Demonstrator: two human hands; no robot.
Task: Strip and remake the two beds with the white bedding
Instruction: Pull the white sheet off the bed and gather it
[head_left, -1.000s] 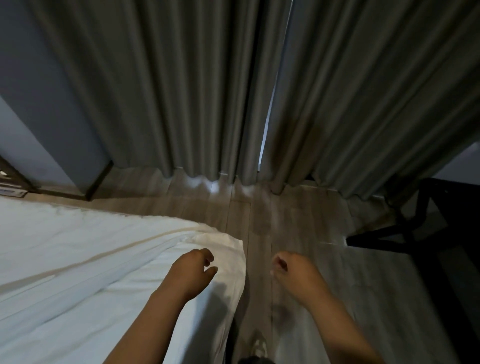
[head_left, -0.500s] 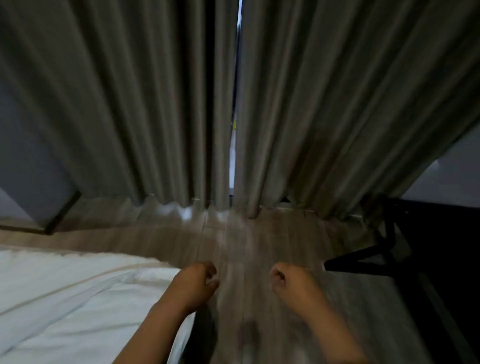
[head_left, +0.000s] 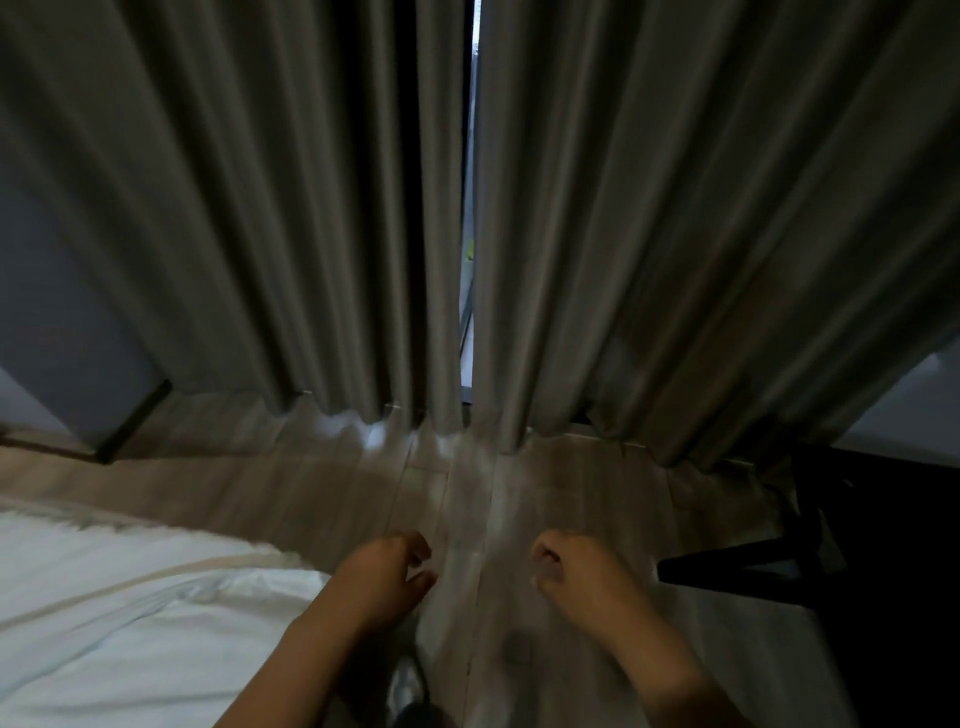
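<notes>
The white cotton bedding (head_left: 130, 623), crossed by a pale raised seam, lies spread fairly flat at the person's lower left. Its rounded corner ends just short of their left forearm. A second ago the left hand (head_left: 382, 577) hung right over that corner. Now the bedding sits further off to the left, and both hands hang above the bare grey wood-look plank floor (head_left: 519, 493). Neither hand touches the cloth.

The fingers of the left hand are loosely curled, thumb near the forefinger, with nothing in them. The right hand (head_left: 576, 571) is the same, fingers folded slackly inward and empty. The toe of a silvery shoe (head_left: 406, 686) shows below, between the arms.

To me this looks like someone who has finished with this corner and is stepping away from it, perhaps round to another side or toward the second bed, which is not in sight. Whether this bed is fully made I cannot tell from the part that shows.

Ahead, heavy grey pleated curtains (head_left: 260, 208) reach the floor, and a thin strip of daylight (head_left: 467, 260) shows where they part. A dull blue-grey wall (head_left: 52, 312) with dark skirting stands to the left. A black angled furniture frame (head_left: 753, 571) stands to the right.

I can read no brand, label or writing anywhere; the view is dim and a little smeared.
</notes>
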